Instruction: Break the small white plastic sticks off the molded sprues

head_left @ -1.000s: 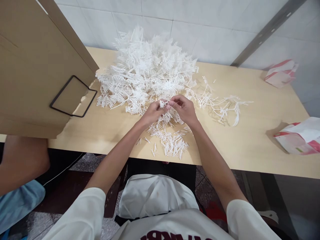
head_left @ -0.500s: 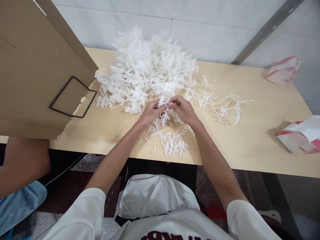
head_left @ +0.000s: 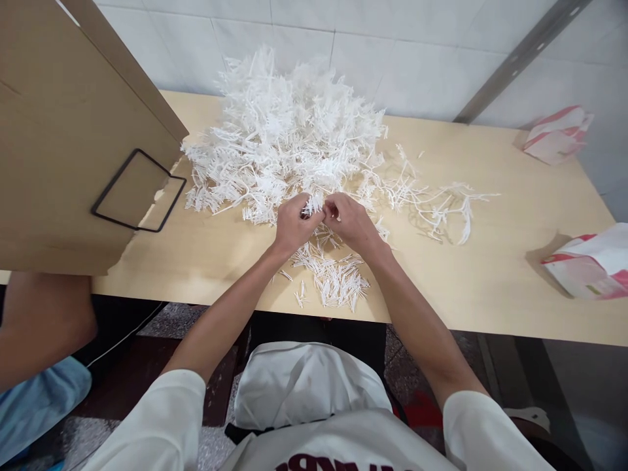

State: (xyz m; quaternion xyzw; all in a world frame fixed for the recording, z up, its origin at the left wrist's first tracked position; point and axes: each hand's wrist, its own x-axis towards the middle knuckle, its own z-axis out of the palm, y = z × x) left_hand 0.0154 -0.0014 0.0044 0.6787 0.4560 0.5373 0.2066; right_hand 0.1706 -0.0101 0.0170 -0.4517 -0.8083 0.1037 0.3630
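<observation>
- One tall brown cardboard panel point(head_left: 73, 137), one black wire frame point(head_left: 171, 204) at its edge, screens the pale wooden table point(head_left: 490, 281) at left.
- Two crumpled red-and-white packets point(head_left: 559, 135) at right: one far, one near.
- Left hand point(head_left: 292, 227) pinches one small white branched sprig point(head_left: 313, 205), before one big white stringy heap point(head_left: 289, 131).
- Right hand point(head_left: 354, 226) curls alongside; I can't tell its grip.

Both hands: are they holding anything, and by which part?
The left hand seems to hold a white sprig; where is hidden. Whether the right hand does cannot be told.
</observation>
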